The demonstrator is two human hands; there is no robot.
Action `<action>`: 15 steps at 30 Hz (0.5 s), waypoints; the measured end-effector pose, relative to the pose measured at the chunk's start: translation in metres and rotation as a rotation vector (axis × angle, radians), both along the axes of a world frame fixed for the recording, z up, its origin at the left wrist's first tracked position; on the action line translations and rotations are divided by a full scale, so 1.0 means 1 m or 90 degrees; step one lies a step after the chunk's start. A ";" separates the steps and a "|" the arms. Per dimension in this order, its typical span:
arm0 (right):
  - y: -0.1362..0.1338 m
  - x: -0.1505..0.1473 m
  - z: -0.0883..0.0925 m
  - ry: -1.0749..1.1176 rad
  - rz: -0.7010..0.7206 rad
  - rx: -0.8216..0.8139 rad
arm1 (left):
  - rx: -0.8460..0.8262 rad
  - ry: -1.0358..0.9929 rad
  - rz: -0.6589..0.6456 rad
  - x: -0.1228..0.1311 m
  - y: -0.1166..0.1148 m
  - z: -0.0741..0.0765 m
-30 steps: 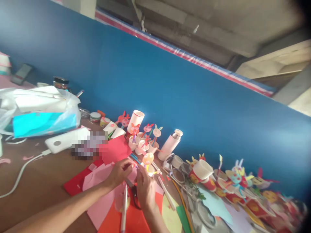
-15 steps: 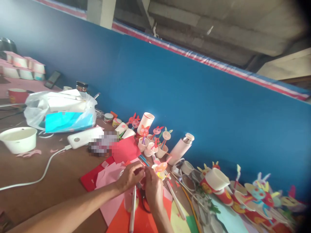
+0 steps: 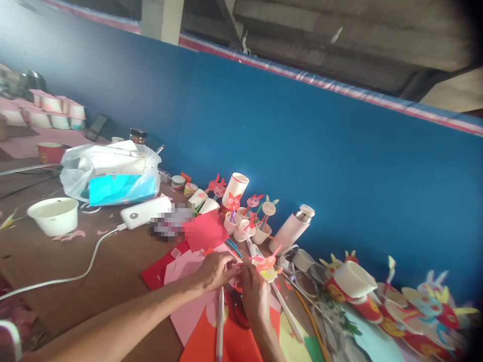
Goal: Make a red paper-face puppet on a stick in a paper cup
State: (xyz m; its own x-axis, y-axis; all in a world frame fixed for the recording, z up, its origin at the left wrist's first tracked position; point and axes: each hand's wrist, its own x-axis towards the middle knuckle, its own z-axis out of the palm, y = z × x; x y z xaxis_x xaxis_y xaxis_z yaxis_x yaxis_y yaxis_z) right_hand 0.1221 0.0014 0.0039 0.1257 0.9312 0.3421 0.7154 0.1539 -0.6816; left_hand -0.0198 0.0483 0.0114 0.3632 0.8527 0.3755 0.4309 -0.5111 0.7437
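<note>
A: What does the head camera show of the hands?

B: The left hand (image 3: 217, 271) comes in from the lower left with its fingers curled, and its fingertips (image 3: 234, 269) meet those of the right hand (image 3: 256, 295), which is bunched and pointing up. They look pinched together, but what they grip is too small to tell.

A: And the little figure?

B: A small paper figure with orange-pink ears and a yellow base (image 3: 266, 264) sits just beyond the right hand's fingers. I can't tell if they touch it.

A: What lies under the hands?

B: Overlapping sheets of pink craft paper (image 3: 184, 281) and orange-red craft paper (image 3: 204, 337), with a slim white pen (image 3: 220, 322) beside black-handled scissors (image 3: 237, 311).

A: Farther off?

B: White paper cups holding paper rabbit faces on sticks (image 3: 249, 216) stand against a blue painted board (image 3: 302, 125), near a pale pink steel-capped flask (image 3: 291, 229).
</note>
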 end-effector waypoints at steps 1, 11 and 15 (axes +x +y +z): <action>0.000 0.003 -0.003 -0.007 -0.003 0.008 | 0.008 0.010 -0.003 -0.004 0.004 0.003; 0.005 0.029 -0.046 -0.112 -0.023 0.104 | 0.071 0.089 -0.112 -0.045 0.049 0.025; 0.000 0.031 -0.045 -0.137 -0.004 0.127 | 0.094 0.122 -0.146 -0.064 0.053 0.008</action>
State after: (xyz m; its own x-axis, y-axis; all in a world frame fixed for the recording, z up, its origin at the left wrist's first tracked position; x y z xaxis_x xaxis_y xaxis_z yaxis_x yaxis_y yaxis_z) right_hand 0.1531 0.0014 -0.0408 0.0351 0.8422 0.5380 0.8417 0.2654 -0.4703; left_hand -0.0836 0.1015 0.0196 0.6152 0.6821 0.3952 0.4177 -0.7073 0.5703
